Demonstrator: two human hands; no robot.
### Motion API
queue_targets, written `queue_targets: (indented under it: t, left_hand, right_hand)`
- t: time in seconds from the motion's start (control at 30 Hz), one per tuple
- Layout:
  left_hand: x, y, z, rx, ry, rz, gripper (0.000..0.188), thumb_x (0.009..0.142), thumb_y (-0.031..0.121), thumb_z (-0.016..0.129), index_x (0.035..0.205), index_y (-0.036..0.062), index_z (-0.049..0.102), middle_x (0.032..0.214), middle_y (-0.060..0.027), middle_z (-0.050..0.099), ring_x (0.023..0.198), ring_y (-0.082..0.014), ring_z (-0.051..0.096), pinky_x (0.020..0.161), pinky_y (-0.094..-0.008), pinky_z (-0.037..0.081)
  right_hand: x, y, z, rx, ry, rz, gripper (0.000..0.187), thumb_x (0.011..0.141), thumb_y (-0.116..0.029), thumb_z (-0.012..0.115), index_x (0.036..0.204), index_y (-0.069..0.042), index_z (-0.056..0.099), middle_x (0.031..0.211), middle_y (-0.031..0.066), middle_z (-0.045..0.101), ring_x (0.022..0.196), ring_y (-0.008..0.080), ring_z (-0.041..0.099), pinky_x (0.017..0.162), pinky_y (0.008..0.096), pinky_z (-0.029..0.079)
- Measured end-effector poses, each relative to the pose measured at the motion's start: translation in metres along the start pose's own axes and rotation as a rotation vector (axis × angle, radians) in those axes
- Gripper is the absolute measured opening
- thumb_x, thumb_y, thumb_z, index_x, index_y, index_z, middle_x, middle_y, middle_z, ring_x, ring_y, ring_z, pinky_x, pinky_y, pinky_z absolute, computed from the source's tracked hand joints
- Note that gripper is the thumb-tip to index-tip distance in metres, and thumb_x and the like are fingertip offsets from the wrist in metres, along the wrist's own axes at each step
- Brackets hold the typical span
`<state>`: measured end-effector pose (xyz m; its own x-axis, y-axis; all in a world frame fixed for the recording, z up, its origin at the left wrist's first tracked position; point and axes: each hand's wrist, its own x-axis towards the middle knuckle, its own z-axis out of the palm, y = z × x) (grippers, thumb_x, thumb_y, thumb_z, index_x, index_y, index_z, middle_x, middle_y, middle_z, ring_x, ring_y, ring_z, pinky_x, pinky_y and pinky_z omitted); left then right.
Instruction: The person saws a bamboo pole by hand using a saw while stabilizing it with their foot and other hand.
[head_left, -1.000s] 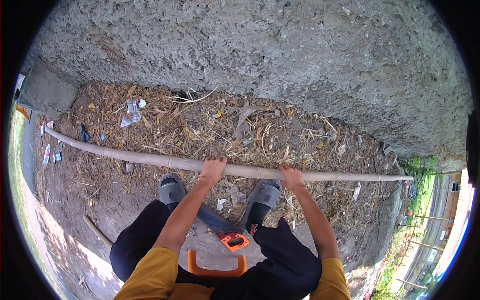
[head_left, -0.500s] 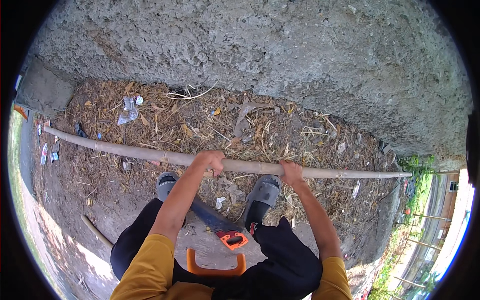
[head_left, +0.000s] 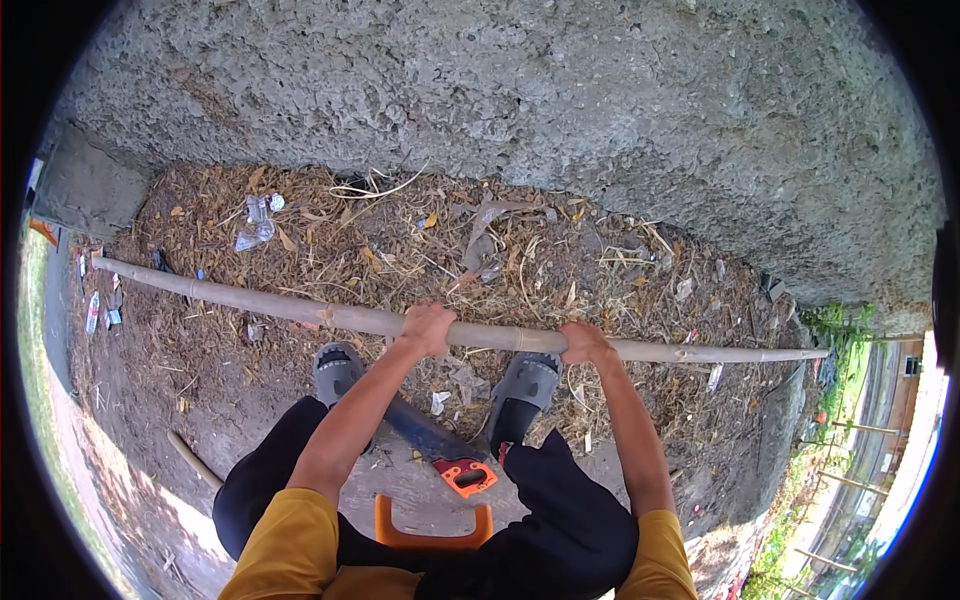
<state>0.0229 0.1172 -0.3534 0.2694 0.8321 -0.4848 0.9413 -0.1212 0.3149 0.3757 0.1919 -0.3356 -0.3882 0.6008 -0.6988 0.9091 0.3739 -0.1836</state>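
A long bamboo pole (head_left: 505, 336) stretches across the view in front of my feet, thicker at the left and thinner at the right. My left hand (head_left: 428, 328) is wrapped round it near the middle. Further right, my right hand (head_left: 583, 343) grips the same pole from above; the fingertips of both hands are partly hidden behind it. Below the pole, between my grey shoes (head_left: 527, 382), a hand saw (head_left: 432, 436) lies on the ground, its orange and red handle toward me and its dark blade pointing up and left.
An orange plastic seat edge (head_left: 432, 540) shows between my legs. A rough concrete wall (head_left: 520, 100) stands beyond the pole. Dry leaves, straw and plastic litter (head_left: 256, 225) cover the dirt. A short bamboo piece (head_left: 195, 460) lies left of my knee, a plastic bottle (head_left: 92, 313) at far left.
My left hand has closed round the pole; its fingers hung looser before. My right hand stays at nearly the same spot on the pole. The saw has not moved.
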Motion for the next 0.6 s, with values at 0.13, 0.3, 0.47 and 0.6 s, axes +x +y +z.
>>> queue_targets:
  t: [0.13,0.3,0.47,0.6]
  left_hand:
    - [-0.015,0.002,0.004,-0.004,0.057,-0.088,0.045,0.070,0.023,0.077,0.113,0.0160,0.068,0.114,-0.0104,0.067,0.108,-0.0314,0.066,0.094,-0.0477,0.049]
    - [-0.005,0.026,0.010,0.044,0.204,-0.018,0.053,0.072,0.019,0.079,0.122,0.0114,0.064,0.111,-0.0122,0.069,0.100,-0.0295,0.071,0.087,-0.0455,0.054]
    - [-0.004,0.010,-0.019,0.026,0.084,0.041,0.035,0.062,0.023,0.084,0.094,0.0118,0.074,0.095,-0.0096,0.073,0.094,-0.0282,0.072,0.083,-0.0432,0.057]
    - [0.006,-0.007,-0.026,0.061,-0.071,0.007,0.036,0.059,0.024,0.085,0.092,0.0123,0.076,0.092,-0.0084,0.074,0.092,-0.0285,0.072,0.081,-0.0446,0.058]
  right_hand:
    - [0.004,-0.013,-0.003,0.005,0.036,-0.093,0.041,0.063,-0.022,0.077,0.103,-0.011,0.075,0.103,0.0178,0.074,0.103,0.0372,0.069,0.093,0.0444,0.055]
    - [0.002,0.012,-0.011,0.038,-0.147,0.057,0.053,0.057,-0.023,0.085,0.107,-0.007,0.075,0.102,0.0167,0.075,0.095,0.0319,0.073,0.087,0.0398,0.058]
    - [0.002,0.006,-0.005,0.062,0.035,0.013,0.063,0.055,-0.021,0.088,0.114,-0.007,0.072,0.106,0.0175,0.074,0.099,0.0330,0.072,0.089,0.0424,0.057]
    - [-0.002,-0.004,0.006,0.020,0.368,-0.080,0.059,0.058,-0.024,0.086,0.112,-0.010,0.067,0.101,0.0168,0.072,0.099,0.0397,0.069,0.089,0.0515,0.054]
